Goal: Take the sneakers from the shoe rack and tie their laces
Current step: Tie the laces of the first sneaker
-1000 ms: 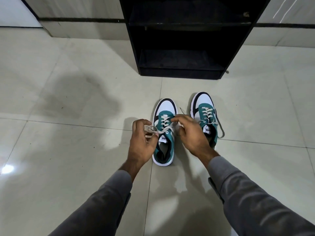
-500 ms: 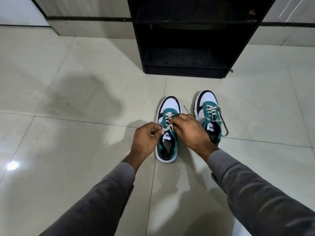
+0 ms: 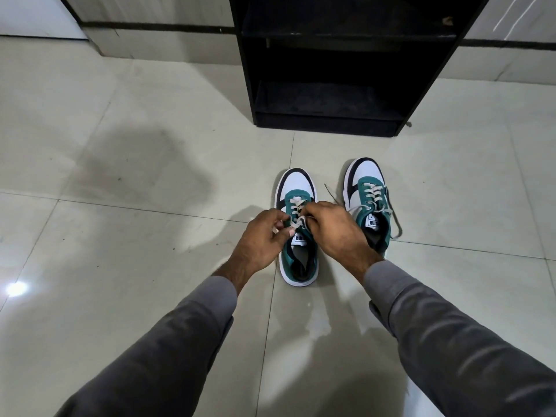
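Two sneakers sit mid-frame on the floor before the shoe rack [image 3: 331, 85]. The left hand [image 3: 261, 239] and right hand [image 3: 334, 230] pinch the left sneaker's [image 3: 298, 266] laces [image 3: 296, 219]; the knot looks half-formed, needing tightening. The right sneaker [image 3: 365, 179] lies untied.

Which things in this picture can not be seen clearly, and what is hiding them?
- Head view: the knot on the left sneaker; the left hand and right hand cover its laces.
- Head view: the heel of the right sneaker; the right hand hides it.
- Head view: the top of the shoe rack; the upper edge cuts it off, and its shelves are too dark.
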